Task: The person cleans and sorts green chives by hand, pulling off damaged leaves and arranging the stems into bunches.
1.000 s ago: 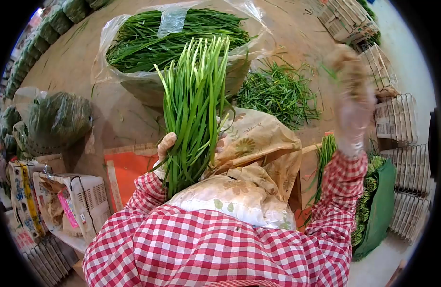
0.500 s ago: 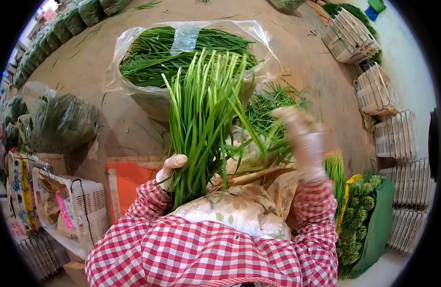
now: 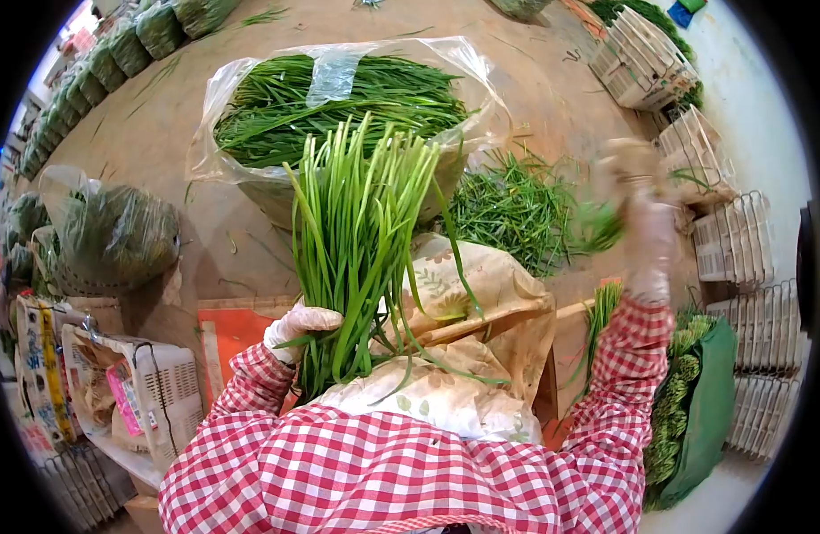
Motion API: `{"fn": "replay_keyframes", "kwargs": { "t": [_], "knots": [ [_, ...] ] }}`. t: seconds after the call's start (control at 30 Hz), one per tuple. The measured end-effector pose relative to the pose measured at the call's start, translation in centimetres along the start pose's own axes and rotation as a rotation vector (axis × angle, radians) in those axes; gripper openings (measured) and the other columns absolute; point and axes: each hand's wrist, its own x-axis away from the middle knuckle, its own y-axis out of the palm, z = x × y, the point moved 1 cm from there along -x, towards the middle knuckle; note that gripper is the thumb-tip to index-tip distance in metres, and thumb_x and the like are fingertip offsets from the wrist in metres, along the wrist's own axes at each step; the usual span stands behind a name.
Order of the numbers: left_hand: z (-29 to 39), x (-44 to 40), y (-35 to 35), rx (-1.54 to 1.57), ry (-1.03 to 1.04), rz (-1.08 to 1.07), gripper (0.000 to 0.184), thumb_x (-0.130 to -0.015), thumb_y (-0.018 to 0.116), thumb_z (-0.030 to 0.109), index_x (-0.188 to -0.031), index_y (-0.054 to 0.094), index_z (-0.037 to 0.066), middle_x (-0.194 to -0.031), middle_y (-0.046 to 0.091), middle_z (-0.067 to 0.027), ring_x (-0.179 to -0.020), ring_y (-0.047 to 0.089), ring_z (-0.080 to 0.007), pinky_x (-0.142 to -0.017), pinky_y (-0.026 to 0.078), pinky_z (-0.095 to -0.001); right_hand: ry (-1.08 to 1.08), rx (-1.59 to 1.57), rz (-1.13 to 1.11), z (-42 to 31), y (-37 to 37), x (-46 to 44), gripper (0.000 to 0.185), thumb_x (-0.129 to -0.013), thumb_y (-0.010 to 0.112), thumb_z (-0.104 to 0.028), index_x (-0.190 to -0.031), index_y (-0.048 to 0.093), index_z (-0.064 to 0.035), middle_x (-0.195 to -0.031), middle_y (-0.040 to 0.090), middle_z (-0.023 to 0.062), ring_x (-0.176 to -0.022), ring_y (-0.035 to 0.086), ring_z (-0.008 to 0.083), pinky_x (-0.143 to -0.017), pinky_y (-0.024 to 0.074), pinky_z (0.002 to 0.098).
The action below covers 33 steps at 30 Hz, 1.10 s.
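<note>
In a pale glove, my left hand [image 3: 305, 327] is wrapped round the lower part of a bunch of garlic chives [image 3: 357, 240], its pale cut ends pointing up and away from me. A few loose leaves hang off the bunch's right side over the stained apron [image 3: 468, 356] on my lap. Out to the right, my gloved right hand [image 3: 637, 182] is smeared by motion, so its fingers cannot be made out. A blurred green tuft of leaves [image 3: 601, 227] is just below and left of it; whether the hand holds it, I cannot tell.
Ahead stands a clear plastic bag [image 3: 201, 147] full of chives. A heap of loose trimmings [image 3: 508, 209] lies on the floor. White crates [image 3: 730, 240] line the right wall, and a green-wrapped bundle [image 3: 704, 418] sits beside my right arm. Another filled bag [image 3: 116, 231] is at left.
My right hand has swung outward to the right, away from the bunch, with green leaves near it. My left hand keeps hold of the chives, shifted slightly left.
</note>
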Motion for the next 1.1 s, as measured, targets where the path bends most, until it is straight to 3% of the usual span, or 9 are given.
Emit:
{"fn": "replay_keyframes", "kwargs": {
  "t": [0.13,0.2,0.33,0.5,0.6,0.7,0.8,0.9,1.1],
  "knots": [
    [0.4,0.2,2.6,-0.006,-0.002,0.094,0.058,-0.069,0.068,0.012,-0.122,0.05,-0.002,-0.106,0.062,-0.0146,-0.085,0.064,-0.0243,-0.078,0.053,-0.0339,0.209,-0.23,-0.637,-1.1,6.5,6.2,0.067,-0.08,0.071,-0.035,-0.133,0.041,-0.0082,-0.093,0.064,0.0077,-0.079,0.062,0.0134,-0.072,0.0514,0.0249],
    [-0.1,0.4,2.6,-0.019,0.012,0.105,0.058,-0.069,0.069,0.013,-0.122,0.05,-0.002,-0.107,0.062,-0.0146,-0.086,0.064,-0.0242,-0.079,0.053,-0.034,0.204,-0.079,-0.761,-2.4,8.5,8.0,0.086,-0.075,0.077,-0.024,-0.143,0.027,-0.0123,-0.103,0.063,0.0113,-0.085,0.063,0.0151,-0.074,0.052,0.0247],
    [-1.2,0.4,2.3,-0.002,0.029,0.133,0.059,-0.069,0.069,0.013,-0.122,0.049,-0.002,-0.107,0.062,-0.0146,-0.087,0.064,-0.0242,-0.079,0.053,-0.0342,0.09,0.109,-0.804,-0.6,12.6,11.1,0.112,-0.066,0.082,-0.03,-0.146,0.007,-0.0055,-0.125,0.052,0.0242,-0.111,0.054,0.0285,-0.094,0.0431,0.0343],
    [-1.6,1.0,2.0,0.027,0.015,0.185,0.059,-0.069,0.069,0.014,-0.123,0.049,-0.002,-0.108,0.062,-0.0146,-0.088,0.064,-0.0241,-0.08,0.053,-0.0345,0.125,0.385,-1.013,-2.9,11.0,9.0,0.088,-0.078,0.071,-0.034,-0.143,0.022,-0.0012,-0.115,0.057,0.025,-0.106,0.058,0.0283,-0.092,0.0438,0.0349],
    [-2.2,1.7,1.2,0.093,-0.053,0.229,0.06,-0.069,0.069,0.014,-0.123,0.048,-0.002,-0.108,0.061,-0.0146,-0.089,0.063,-0.0241,-0.081,0.052,-0.0346,0.275,0.135,-0.968,-1.9,8.5,6.7,0.048,-0.083,0.068,-0.015,-0.126,0.052,-0.0037,-0.094,0.067,0.0106,-0.082,0.061,0.0134,-0.073,0.05,0.0276],
    [-2.9,2.1,1.0,0.375,-0.033,-0.014,0.064,-0.068,0.07,0.015,-0.125,0.047,-0.001,-0.113,0.06,-0.0143,-0.095,0.062,-0.0238,-0.083,0.051,-0.035,0.072,0.165,-0.873,-1.3,7.2,3.9,0.021,-0.084,0.066,-0.012,-0.104,0.067,-0.0054,-0.084,0.068,0.0042,-0.071,0.057,0.0091,-0.065,0.0483,0.0255],
    [-3.6,0.9,2.4,0.208,0.145,0.044,0.073,-0.07,0.074,0.027,-0.128,0.042,-0.002,-0.117,0.056,-0.0181,-0.099,0.061,-0.028,-0.081,0.053,-0.0374,-0.435,0.504,-0.733,0.6,7.1,0.7,0.018,-0.083,0.067,-0.014,-0.098,0.068,-0.0055,-0.082,0.066,0.0132,-0.069,0.062,0.0205,-0.064,0.0501,0.0298],
    [-3.2,-0.8,1.8,-0.176,0.184,-0.002,0.073,-0.071,0.075,0.033,-0.127,0.044,-0.001,-0.116,0.056,-0.017,-0.097,0.06,-0.0249,-0.079,0.053,-0.0342,-0.673,0.43,-0.647,1.0,7.2,-1.2,0.017,-0.082,0.067,-0.013,-0.097,0.067,-0.0046,-0.081,0.065,0.0141,-0.07,0.062,0.0262,-0.064,0.0507,0.0332],
    [-2.8,-0.8,1.6,-0.184,0.115,0.028,0.072,-0.072,0.075,0.033,-0.127,0.044,0.0,-0.116,0.056,-0.0162,-0.093,0.06,-0.0232,-0.077,0.052,-0.0328,-0.647,0.729,-0.446,3.5,4.8,-6.1,0.015,-0.082,0.066,-0.014,-0.092,0.064,-0.0038,-0.077,0.06,0.0152,-0.071,0.06,0.0292,-0.065,0.0498,0.0349]
  ]
}}
